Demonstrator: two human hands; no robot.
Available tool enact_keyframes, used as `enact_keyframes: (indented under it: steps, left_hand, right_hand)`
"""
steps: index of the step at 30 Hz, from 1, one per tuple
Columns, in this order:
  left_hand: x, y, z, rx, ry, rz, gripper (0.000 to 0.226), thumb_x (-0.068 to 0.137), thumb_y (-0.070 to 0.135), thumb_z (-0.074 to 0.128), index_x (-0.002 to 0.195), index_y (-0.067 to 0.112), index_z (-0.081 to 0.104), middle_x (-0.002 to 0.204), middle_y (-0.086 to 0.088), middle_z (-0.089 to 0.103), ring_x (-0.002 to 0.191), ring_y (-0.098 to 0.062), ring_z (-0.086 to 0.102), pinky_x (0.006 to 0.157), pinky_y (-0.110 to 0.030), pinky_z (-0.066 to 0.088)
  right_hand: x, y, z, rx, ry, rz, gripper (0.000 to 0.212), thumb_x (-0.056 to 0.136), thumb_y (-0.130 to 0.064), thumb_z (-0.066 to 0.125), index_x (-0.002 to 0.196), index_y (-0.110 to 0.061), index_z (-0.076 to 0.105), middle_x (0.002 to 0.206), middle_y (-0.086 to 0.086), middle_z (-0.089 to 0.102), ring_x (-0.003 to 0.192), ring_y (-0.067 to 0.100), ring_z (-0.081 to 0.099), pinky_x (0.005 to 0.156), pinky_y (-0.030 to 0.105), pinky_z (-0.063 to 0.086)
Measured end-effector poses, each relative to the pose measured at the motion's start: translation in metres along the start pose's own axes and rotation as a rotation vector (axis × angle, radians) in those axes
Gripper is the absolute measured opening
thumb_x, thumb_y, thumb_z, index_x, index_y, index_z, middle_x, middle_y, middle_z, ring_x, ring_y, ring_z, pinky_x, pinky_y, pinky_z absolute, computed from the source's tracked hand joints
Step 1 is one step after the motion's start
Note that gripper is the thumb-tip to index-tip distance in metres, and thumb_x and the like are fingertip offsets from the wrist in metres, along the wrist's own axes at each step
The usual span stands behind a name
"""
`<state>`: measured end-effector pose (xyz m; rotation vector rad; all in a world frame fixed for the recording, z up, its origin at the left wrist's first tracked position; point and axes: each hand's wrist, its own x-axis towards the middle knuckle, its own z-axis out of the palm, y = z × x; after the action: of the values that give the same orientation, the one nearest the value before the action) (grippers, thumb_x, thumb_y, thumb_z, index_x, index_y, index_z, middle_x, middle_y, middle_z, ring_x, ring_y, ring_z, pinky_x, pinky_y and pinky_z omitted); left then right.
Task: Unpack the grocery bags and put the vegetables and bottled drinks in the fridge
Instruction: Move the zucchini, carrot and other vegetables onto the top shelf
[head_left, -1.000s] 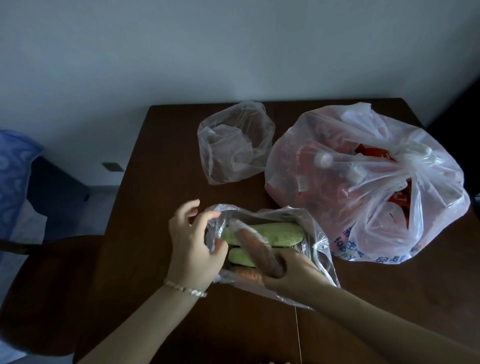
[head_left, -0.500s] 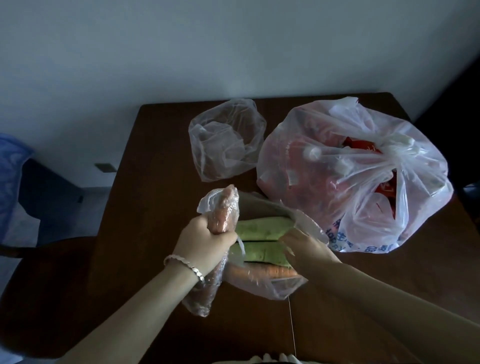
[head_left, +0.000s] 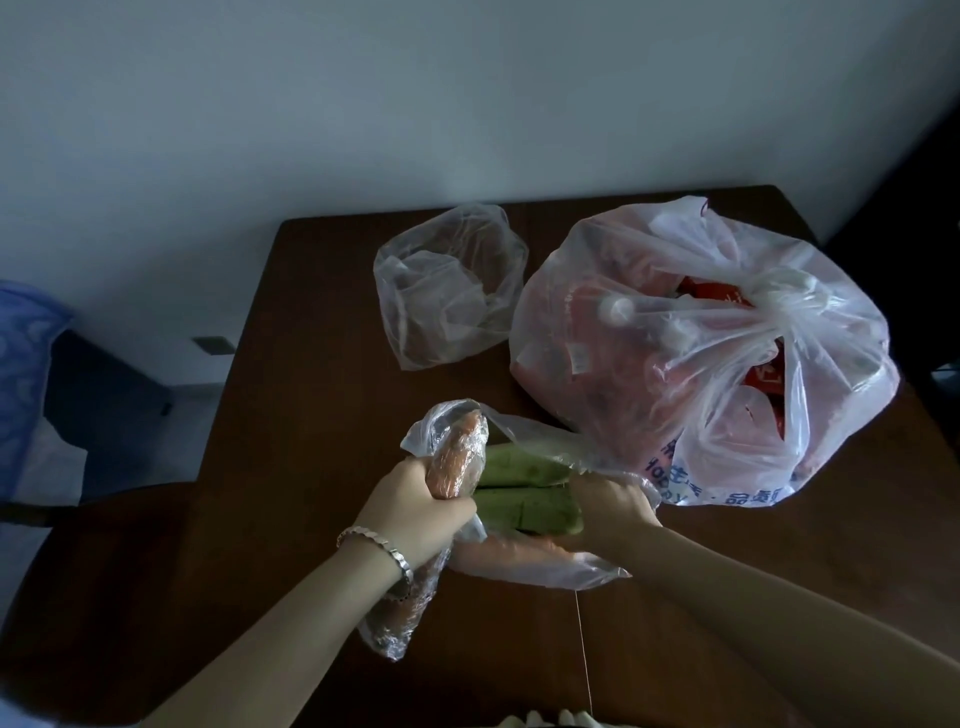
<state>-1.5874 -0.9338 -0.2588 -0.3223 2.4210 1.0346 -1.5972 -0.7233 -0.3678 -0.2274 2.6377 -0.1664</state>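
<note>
My left hand (head_left: 415, 506) grips a carrot (head_left: 457, 454) wrapped in thin clear plastic, held upright at the near middle of the table. Beside it lies a clear vegetable bag (head_left: 540, 564) holding two pale green cucumbers (head_left: 524, 506) and another carrot (head_left: 509, 551). My right hand (head_left: 610, 506) grips the right ends of the cucumbers inside that bag. A large tied white grocery bag (head_left: 701, 353) with white-capped bottles and red packaging stands at the right.
The dark brown wooden table (head_left: 322, 389) stands against a pale wall. An empty crumpled clear bag (head_left: 449, 283) sits at the back middle. A dark chair seat (head_left: 98, 561) lies left of the table, and blue fabric (head_left: 23, 374) shows at the far left.
My left hand took hold of the plastic-wrapped carrot and raised it upright out of the bag. My right hand moved from that carrot to the cucumbers' right ends.
</note>
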Motion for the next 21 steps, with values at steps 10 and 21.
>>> enact_keyframes:
  steps: [10, 21]
  left_hand:
    - [0.000, 0.004, -0.004, 0.053, 0.011, -0.024, 0.018, 0.074, 0.014, 0.065, 0.064, 0.014, 0.051, 0.055, 0.002, 0.047, 0.051, -0.014, 0.047, 0.049, -0.021, 0.036]
    - [0.023, 0.016, -0.046, 0.522, -0.154, 0.146, 0.010, 0.076, 0.024, 0.061, 0.078, 0.017, 0.054, 0.074, 0.000, 0.060, 0.066, -0.016, 0.059, 0.054, -0.024, 0.042]
  right_hand:
    - [-0.004, -0.049, -0.030, 0.390, -0.044, -0.089, 0.080, 0.073, -0.033, 0.073, 0.139, -0.033, 0.029, 0.109, 0.003, 0.061, 0.094, 0.019, 0.061, 0.079, 0.033, 0.055]
    - [-0.064, -0.064, -0.094, 0.205, 0.168, 0.076, 0.053, 0.075, -0.051, 0.066, 0.124, -0.035, 0.053, 0.116, -0.003, 0.050, 0.098, 0.019, 0.059, 0.080, 0.030, 0.049]
